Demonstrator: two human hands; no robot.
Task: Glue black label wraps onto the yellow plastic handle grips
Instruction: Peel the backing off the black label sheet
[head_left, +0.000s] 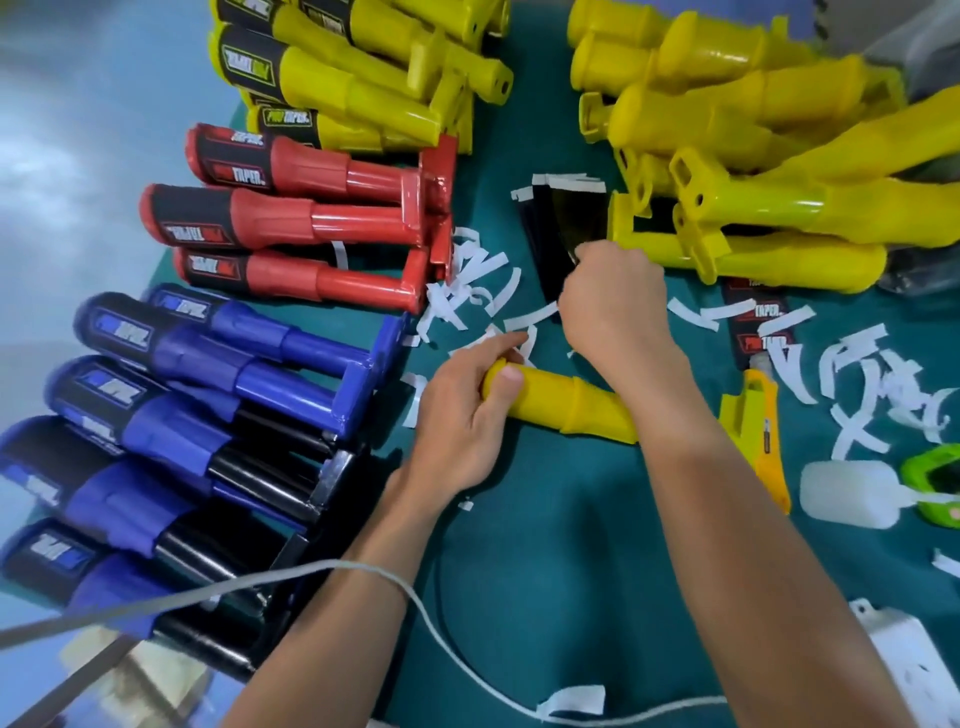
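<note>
A bare yellow handle grip (566, 402) lies on the green table cover (545, 545) in the middle. My left hand (462, 410) grips its rounded left end, thumb on top. My right hand (610, 306) reaches over it and pinches a black label wrap (558, 228) from a small stack with white backing edges. More black labels (756, 322) with red print lie to the right. Unlabelled yellow grips (753, 156) are piled at the back right. Yellow grips with black labels (332, 78) lie at the back left.
Labelled red grips (291, 218) and blue grips (182, 389) fill the left side. White backing strips (478, 291) litter the cover. A yellow utility knife (763, 441), a white glue bottle (852, 493) and a green object (935, 467) lie at right. A white cord (415, 597) crosses my left wrist.
</note>
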